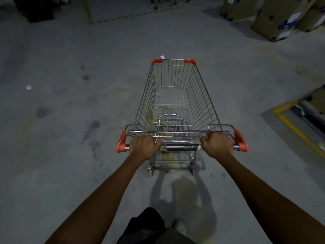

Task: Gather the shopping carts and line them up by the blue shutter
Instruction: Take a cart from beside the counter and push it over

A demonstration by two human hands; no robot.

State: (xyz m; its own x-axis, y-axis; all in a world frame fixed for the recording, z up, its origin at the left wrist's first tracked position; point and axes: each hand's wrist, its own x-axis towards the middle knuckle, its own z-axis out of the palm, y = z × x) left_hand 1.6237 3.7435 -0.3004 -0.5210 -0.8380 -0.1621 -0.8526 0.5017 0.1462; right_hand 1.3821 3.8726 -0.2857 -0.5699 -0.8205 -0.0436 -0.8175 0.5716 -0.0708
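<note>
- The left hand (143, 145) and the right hand (219, 145) both grip the handle bar (181, 148) of one shopping cart (204, 95). The fingers (157, 141) are curled tight round the bar, with a bare stretch of it between the two sets.
- The cart's wire basket runs straight ahead of the fingers, holds nothing, and stands on the grey floor (70, 120). An orange end cap (241, 140) sits just outside each hand.
- Progress, as I judge it: one cart is gathered and being wheeled along, and none is visibly lined up. The blue shutter is nowhere in view, so parking this cart and fetching the others remain.
- Far ahead of the fingers, at the top edge, dark wheeled frames (163, 2) may be more carts, but they are too dim and cut off to be sure.
- Ahead and to the right of the fingers stand cardboard boxes (274, 20). Nearer on that side, a yellow floor line (297, 131) borders something dark that the frame edge cuts off.
- The cart's front wheels are hidden under the basket; only the rear wheels (150, 171) show, below the fingers.
</note>
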